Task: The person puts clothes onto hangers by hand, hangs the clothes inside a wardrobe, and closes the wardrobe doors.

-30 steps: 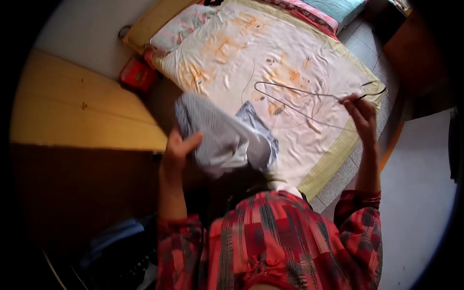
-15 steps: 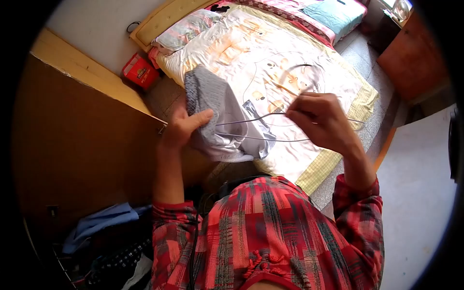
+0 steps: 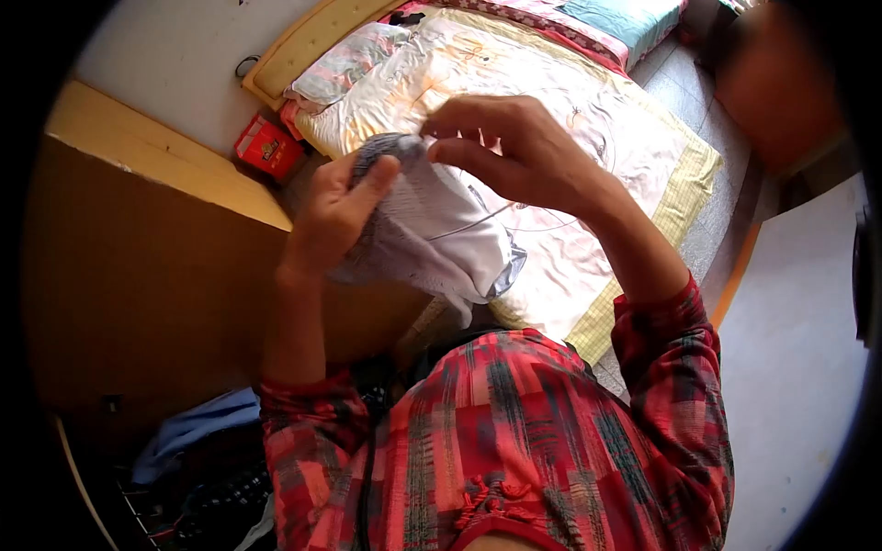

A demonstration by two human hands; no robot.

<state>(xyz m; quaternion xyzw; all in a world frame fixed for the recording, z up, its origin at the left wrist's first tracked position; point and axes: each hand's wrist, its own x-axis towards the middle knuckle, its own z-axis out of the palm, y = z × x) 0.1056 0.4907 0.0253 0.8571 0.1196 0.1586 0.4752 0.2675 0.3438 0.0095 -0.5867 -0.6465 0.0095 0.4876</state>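
Note:
A grey knitted garment (image 3: 404,220) with a paler, smoother inside hangs bunched in front of me, over the near-left side of the bed. My left hand (image 3: 335,207) grips its left edge, with the thumb lying across the knit. At the garment's upper edge, my right hand (image 3: 514,151) has its fingers curled and closed on the fabric, fingertips partly hidden. Part of a thin wire hanger (image 3: 473,222) shows against the pale inside, below my right hand. The rest of the hanger is hidden or hard to make out.
Beyond the hands is a bed with a patterned sheet (image 3: 643,165) and a pillow (image 3: 354,64). A red box (image 3: 266,147) stands beside it. A brown wooden panel (image 3: 156,248) is at left, above dark clothes and a blue cloth (image 3: 202,427). At right is a white surface (image 3: 799,349).
My right hand has let go of the wire hanger and moved left and up to the garment's top edge. My left hand still holds the garment, which is now more gathered.

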